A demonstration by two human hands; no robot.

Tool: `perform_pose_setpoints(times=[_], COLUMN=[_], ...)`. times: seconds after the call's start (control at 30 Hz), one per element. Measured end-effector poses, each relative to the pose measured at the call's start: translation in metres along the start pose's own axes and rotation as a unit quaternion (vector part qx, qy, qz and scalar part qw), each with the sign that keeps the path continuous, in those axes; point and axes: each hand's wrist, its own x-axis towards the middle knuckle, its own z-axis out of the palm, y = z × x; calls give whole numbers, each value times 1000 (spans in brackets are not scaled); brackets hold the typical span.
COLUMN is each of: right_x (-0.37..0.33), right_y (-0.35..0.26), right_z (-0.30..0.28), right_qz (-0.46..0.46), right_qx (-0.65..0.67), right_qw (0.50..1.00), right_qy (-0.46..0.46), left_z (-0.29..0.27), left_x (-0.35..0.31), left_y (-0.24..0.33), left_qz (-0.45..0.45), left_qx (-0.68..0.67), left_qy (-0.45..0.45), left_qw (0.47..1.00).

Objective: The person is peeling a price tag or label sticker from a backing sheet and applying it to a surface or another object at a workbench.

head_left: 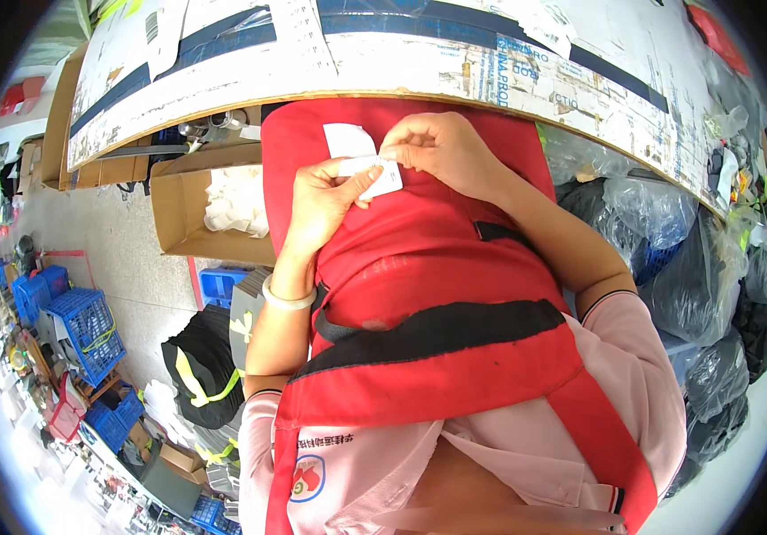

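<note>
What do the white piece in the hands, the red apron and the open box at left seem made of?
White piece: paper or thin label fabric, matte; its flat look and crisp edges fit either. Red apron: likely woven cloth, matte, judging by its soft folds. Open box: probably cardboard, dull finish, by its plain brown walls.

Illumination is bright and diffuse; shadows on the red apron [419, 227] are soft. The white labels [348, 140] appear nearly washed out. Plastic bags [700, 276] show glare. Fisheye distortion bows the table [401, 80] edge. A dark ring borders the view; left-rim detail is indistinct.
</note>
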Motion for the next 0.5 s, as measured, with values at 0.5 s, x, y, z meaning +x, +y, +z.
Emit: perform_pose_setpoints(times=[0.5], right_x=[51], right_y=[-9], right_z=[-70], right_qz=[11], right_qx=[-63], right_qw=[989], right_qy=[130], left_z=[-20], left_x=[25], left_y=[-21], left_qz=[-32], left_qx=[-92], left_qy=[17], left_qw=[995])
